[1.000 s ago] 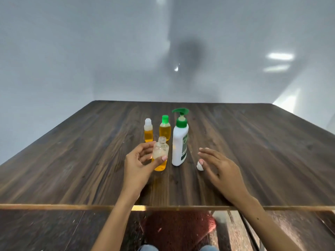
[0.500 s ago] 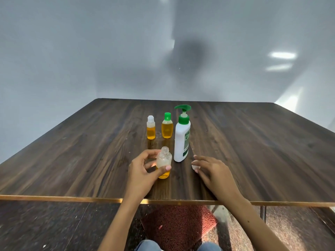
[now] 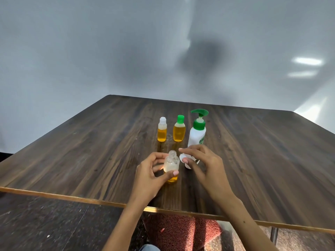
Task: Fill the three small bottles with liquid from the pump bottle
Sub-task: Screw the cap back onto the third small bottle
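Steadying the open bottle (image 3: 171, 164) upright, my left hand (image 3: 148, 175) gripped it; my right hand (image 3: 203, 165) pinched its white cap (image 3: 183, 158) beside the mouth, ready for capping.

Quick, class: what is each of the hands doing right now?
Left hand: grips the open small bottle.
Right hand: pinches a white cap beside the bottle's neck.

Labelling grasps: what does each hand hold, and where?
Left hand grips the uncapped clear small bottle of yellow liquid around its body. Right hand pinches a small white cap at its fingertips.
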`<state>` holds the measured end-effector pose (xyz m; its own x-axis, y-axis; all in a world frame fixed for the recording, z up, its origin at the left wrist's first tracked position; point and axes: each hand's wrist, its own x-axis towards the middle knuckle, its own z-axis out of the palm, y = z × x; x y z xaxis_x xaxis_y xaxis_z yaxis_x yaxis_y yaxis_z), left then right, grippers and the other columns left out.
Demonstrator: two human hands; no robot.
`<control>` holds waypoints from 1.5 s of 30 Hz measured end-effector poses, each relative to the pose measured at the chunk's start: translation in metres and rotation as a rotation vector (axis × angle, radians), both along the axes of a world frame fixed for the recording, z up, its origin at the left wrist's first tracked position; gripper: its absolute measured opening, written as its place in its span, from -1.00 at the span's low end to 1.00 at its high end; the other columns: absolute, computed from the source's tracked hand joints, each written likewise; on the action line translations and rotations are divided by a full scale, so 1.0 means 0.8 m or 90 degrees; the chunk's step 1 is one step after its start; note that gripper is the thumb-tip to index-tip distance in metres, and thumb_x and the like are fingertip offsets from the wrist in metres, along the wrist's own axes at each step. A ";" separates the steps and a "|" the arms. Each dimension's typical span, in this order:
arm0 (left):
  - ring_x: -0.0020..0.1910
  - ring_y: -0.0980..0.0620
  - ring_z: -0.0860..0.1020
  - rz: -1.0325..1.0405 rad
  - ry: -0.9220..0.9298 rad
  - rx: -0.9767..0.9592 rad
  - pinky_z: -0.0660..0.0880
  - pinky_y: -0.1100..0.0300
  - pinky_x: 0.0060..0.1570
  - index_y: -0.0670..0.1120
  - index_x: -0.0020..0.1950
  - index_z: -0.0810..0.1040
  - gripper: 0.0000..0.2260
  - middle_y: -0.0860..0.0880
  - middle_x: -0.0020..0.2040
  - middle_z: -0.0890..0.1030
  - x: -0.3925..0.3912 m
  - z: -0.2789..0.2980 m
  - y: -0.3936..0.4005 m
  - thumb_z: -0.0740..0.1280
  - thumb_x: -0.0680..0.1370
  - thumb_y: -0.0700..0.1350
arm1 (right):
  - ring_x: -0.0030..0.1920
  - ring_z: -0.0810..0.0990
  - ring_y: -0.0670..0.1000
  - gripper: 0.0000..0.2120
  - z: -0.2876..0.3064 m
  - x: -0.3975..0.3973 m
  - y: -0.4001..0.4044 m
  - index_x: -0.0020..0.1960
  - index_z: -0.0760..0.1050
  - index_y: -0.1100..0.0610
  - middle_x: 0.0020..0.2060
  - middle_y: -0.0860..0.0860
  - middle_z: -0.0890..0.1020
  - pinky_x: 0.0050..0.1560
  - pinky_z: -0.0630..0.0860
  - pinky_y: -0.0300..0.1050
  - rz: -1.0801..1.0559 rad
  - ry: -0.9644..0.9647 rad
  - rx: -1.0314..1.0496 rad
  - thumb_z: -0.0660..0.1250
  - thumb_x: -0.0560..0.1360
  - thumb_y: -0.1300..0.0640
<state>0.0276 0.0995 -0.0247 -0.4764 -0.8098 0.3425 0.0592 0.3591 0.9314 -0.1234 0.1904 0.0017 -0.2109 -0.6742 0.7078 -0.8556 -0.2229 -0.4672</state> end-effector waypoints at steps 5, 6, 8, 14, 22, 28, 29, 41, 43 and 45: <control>0.02 0.24 0.61 0.006 -0.006 -0.014 0.54 0.35 0.05 -0.03 0.08 0.58 -0.50 0.07 0.00 0.66 0.000 -0.003 -0.001 0.57 0.19 0.06 | 0.08 0.60 -0.07 -0.82 0.017 0.017 -0.013 0.05 0.61 0.12 0.03 -0.07 0.64 0.03 0.56 -0.14 0.104 -0.223 -0.069 0.41 0.45 0.21; 0.02 0.25 0.61 0.007 -0.012 -0.019 0.53 0.36 0.03 -0.03 0.08 0.58 -0.50 0.07 0.01 0.66 0.000 -0.003 -0.002 0.56 0.19 0.07 | 0.09 0.60 -0.07 -0.82 0.020 0.020 -0.016 0.05 0.60 0.13 0.04 -0.07 0.65 0.05 0.56 -0.13 0.122 -0.273 -0.073 0.41 0.45 0.22; 0.02 0.26 0.61 0.003 -0.022 -0.029 0.52 0.40 -0.01 -0.04 0.08 0.58 -0.50 0.08 0.02 0.65 0.001 -0.001 -0.002 0.56 0.20 0.07 | 0.07 0.62 -0.06 -0.82 0.025 0.025 -0.020 0.04 0.59 0.16 0.00 -0.07 0.67 0.05 0.56 -0.15 0.157 -0.354 -0.080 0.41 0.44 0.24; 0.02 0.20 0.63 -0.005 -0.025 -0.033 0.56 0.31 0.03 -0.10 0.05 0.58 -0.53 0.02 0.03 0.66 0.001 -0.005 -0.006 0.58 0.23 0.02 | 0.07 0.62 -0.09 -0.79 0.021 0.033 -0.032 0.08 0.59 0.11 0.00 -0.05 0.67 0.01 0.53 -0.27 0.206 -0.432 -0.033 0.36 0.45 0.23; 0.05 0.19 0.63 0.002 -0.030 -0.042 0.56 0.30 0.05 -0.05 0.02 0.58 -0.56 0.00 0.05 0.65 0.000 -0.011 -0.009 0.61 0.24 0.02 | 0.05 0.63 -0.02 -0.78 0.013 0.025 -0.032 0.04 0.55 0.19 -0.03 0.01 0.68 0.02 0.55 -0.21 0.245 -0.457 -0.028 0.39 0.40 0.19; 0.04 0.19 0.63 0.012 -0.034 -0.053 0.56 0.31 0.03 -0.03 0.01 0.58 -0.59 0.02 0.03 0.66 0.000 -0.013 -0.010 0.61 0.25 0.01 | 0.06 0.63 -0.03 -0.75 0.007 0.021 -0.030 0.06 0.55 0.14 -0.02 -0.06 0.66 0.04 0.55 -0.19 0.244 -0.391 0.004 0.41 0.38 0.18; 0.05 0.18 0.63 0.010 -0.032 -0.052 0.56 0.29 0.04 -0.03 0.01 0.58 -0.59 0.03 0.03 0.66 0.000 -0.014 -0.010 0.60 0.25 0.02 | 0.07 0.62 -0.06 -0.76 0.006 0.021 -0.030 0.06 0.57 0.09 -0.01 -0.11 0.66 0.05 0.55 -0.19 0.232 -0.361 0.015 0.41 0.39 0.17; 0.02 0.19 0.64 0.013 -0.022 -0.044 0.58 0.27 0.02 0.00 0.00 0.58 -0.65 0.05 -0.01 0.68 0.001 -0.011 -0.006 0.61 0.29 -0.09 | 0.04 0.57 -0.20 -0.80 0.014 0.021 -0.029 -0.01 0.58 0.08 -0.01 -0.15 0.63 0.00 0.53 -0.32 0.065 -0.055 -0.052 0.46 0.40 0.05; 0.01 0.19 0.65 0.005 -0.026 -0.035 0.58 0.25 0.02 -0.04 0.02 0.58 -0.62 0.06 0.00 0.68 0.001 -0.010 -0.006 0.60 0.28 -0.04 | 0.15 0.55 -0.20 -0.81 0.018 0.016 -0.025 0.05 0.62 0.13 0.11 -0.08 0.63 0.09 0.50 -0.31 0.104 -0.035 -0.041 0.42 0.44 0.15; 0.01 0.19 0.65 0.002 -0.019 -0.027 0.58 0.25 0.01 -0.06 0.02 0.59 -0.59 0.06 0.00 0.68 0.001 -0.009 -0.005 0.59 0.25 0.00 | 0.17 0.53 -0.22 -0.79 0.022 0.011 -0.022 0.09 0.63 0.13 0.13 -0.07 0.62 0.12 0.48 -0.32 0.120 0.015 -0.027 0.39 0.46 0.22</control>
